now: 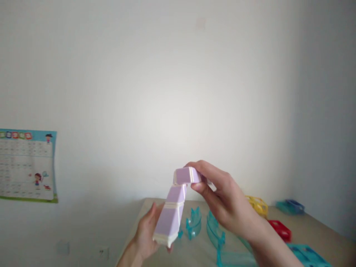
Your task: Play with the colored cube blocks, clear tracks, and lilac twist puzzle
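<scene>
A lilac and white snake puzzle (168, 218) made of hinged blocks is raised in front of me, over the table. Its lower run of blocks slants up and away, then bends to the right at the top. My left hand (145, 233) is wrapped around the lower part from behind, thumb on the left side, most fingers hidden by the blocks. Between thumb and fingers, my right hand (219, 193) pinches the right end of the upper part, which is partly covered by that hand.
On the table (191, 256) lie clear teal curved track pieces (215, 231), a smaller teal piece (194, 222), a yellow piece (257, 205), a red piece (279, 230), a teal grid-like piece (307, 256) and a dark blue piece (294, 206). Behind is a wall with a poster (27, 167).
</scene>
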Demonstrator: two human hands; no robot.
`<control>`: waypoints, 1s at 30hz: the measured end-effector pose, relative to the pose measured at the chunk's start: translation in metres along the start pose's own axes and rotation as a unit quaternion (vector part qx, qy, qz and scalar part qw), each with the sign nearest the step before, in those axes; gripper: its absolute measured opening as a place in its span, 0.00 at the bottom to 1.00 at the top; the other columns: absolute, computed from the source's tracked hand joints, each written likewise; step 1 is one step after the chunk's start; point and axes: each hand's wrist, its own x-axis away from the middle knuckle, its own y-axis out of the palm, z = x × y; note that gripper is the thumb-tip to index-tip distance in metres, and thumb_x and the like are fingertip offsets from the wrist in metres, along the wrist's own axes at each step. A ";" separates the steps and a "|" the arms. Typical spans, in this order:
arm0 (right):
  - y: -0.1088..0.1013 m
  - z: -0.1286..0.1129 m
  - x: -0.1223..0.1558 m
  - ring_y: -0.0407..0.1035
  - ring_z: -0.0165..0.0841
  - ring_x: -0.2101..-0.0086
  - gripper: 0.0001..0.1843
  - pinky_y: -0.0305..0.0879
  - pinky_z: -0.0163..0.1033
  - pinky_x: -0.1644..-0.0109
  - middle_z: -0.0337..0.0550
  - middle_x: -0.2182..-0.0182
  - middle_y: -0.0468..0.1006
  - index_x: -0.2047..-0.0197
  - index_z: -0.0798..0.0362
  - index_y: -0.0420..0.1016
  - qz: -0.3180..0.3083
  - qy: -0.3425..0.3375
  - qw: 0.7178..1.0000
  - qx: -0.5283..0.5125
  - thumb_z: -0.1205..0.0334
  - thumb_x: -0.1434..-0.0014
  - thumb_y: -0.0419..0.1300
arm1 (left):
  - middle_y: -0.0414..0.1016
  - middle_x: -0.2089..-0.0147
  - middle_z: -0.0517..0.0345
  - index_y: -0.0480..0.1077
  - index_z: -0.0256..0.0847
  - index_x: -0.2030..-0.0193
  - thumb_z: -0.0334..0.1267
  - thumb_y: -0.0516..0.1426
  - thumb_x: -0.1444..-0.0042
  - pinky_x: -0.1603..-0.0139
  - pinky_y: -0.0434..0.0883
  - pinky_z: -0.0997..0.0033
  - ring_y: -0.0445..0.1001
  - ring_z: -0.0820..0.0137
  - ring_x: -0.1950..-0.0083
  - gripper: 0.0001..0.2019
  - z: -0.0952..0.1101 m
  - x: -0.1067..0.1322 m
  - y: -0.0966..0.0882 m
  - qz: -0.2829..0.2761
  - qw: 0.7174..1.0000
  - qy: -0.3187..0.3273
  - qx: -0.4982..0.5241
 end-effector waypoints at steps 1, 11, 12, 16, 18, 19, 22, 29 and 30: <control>0.005 0.013 0.002 0.66 0.34 0.62 0.09 0.63 0.38 0.56 0.45 0.62 0.72 0.52 0.51 0.69 0.002 -0.025 1.000 0.008 0.64 0.33 0.50 | 0.77 0.65 0.48 0.68 0.41 0.48 0.57 0.44 0.39 0.79 0.72 0.70 0.78 0.62 0.72 0.25 0.016 -0.004 0.014 0.012 0.999 0.018 -0.025; 0.032 0.107 0.030 0.65 0.38 0.56 0.13 0.62 0.46 0.52 0.48 0.58 0.71 0.48 0.49 0.67 0.111 -0.086 0.989 0.054 0.66 0.33 0.48 | 0.71 0.73 0.54 0.70 0.33 0.61 0.44 0.56 0.42 0.81 0.72 0.72 0.69 0.73 0.79 0.13 0.042 -0.050 0.102 0.177 0.960 0.047 -0.213; 0.032 0.112 0.030 0.65 0.38 0.56 0.13 0.63 0.46 0.52 0.48 0.58 0.71 0.48 0.49 0.67 0.124 -0.085 0.987 0.051 0.65 0.33 0.48 | 0.71 0.73 0.55 0.71 0.32 0.62 0.45 0.57 0.42 0.84 0.70 0.75 0.67 0.75 0.80 0.14 0.037 -0.055 0.103 0.187 0.958 0.046 -0.211; 0.033 0.127 0.031 0.67 0.38 0.55 0.12 0.62 0.50 0.46 0.48 0.58 0.72 0.49 0.50 0.67 0.160 -0.082 0.983 0.026 0.61 0.32 0.47 | 0.69 0.69 0.53 0.71 0.32 0.63 0.43 0.53 0.40 0.90 0.59 0.84 0.60 0.80 0.81 0.14 0.029 -0.066 0.107 0.174 0.980 0.026 -0.093; 0.032 0.131 0.031 0.67 0.39 0.54 0.13 0.56 0.54 0.40 0.48 0.58 0.73 0.50 0.50 0.67 0.165 -0.087 0.982 0.015 0.59 0.32 0.47 | 0.67 0.70 0.54 0.71 0.31 0.67 0.41 0.50 0.38 0.90 0.55 0.87 0.57 0.82 0.81 0.15 0.030 -0.067 0.106 0.138 0.990 -0.030 -0.014; 0.031 0.131 0.032 0.67 0.39 0.54 0.13 0.53 0.55 0.38 0.47 0.57 0.73 0.49 0.49 0.67 0.166 -0.090 0.982 0.011 0.58 0.32 0.47 | 0.66 0.72 0.55 0.71 0.30 0.68 0.41 0.49 0.38 0.90 0.54 0.87 0.56 0.82 0.82 0.17 0.031 -0.067 0.104 0.116 0.991 -0.060 0.014; 0.027 0.128 0.033 0.68 0.38 0.53 0.13 0.50 0.56 0.36 0.47 0.56 0.73 0.49 0.48 0.68 0.165 -0.096 0.982 -0.007 0.58 0.32 0.47 | 0.59 0.79 0.60 0.70 0.29 0.71 0.45 0.46 0.36 0.92 0.50 0.88 0.50 0.83 0.85 0.23 0.035 -0.064 0.097 0.031 0.989 -0.131 0.059; 0.019 0.111 0.035 0.68 0.39 0.53 0.12 0.53 0.56 0.38 0.45 0.58 0.74 0.49 0.45 0.69 0.154 -0.104 0.981 -0.058 0.60 0.34 0.51 | 0.66 0.76 0.59 0.72 0.32 0.59 0.45 0.44 0.36 0.94 0.54 0.85 0.50 0.84 0.90 0.21 0.037 -0.057 0.099 -0.057 0.981 -0.162 0.086; 0.017 0.109 0.035 0.68 0.40 0.54 0.12 0.55 0.56 0.38 0.45 0.58 0.74 0.49 0.45 0.69 0.142 -0.104 0.983 -0.060 0.60 0.34 0.51 | 0.67 0.77 0.59 0.71 0.33 0.59 0.46 0.44 0.36 0.94 0.58 0.83 0.53 0.83 0.90 0.21 0.036 -0.056 0.102 -0.050 0.984 -0.157 0.060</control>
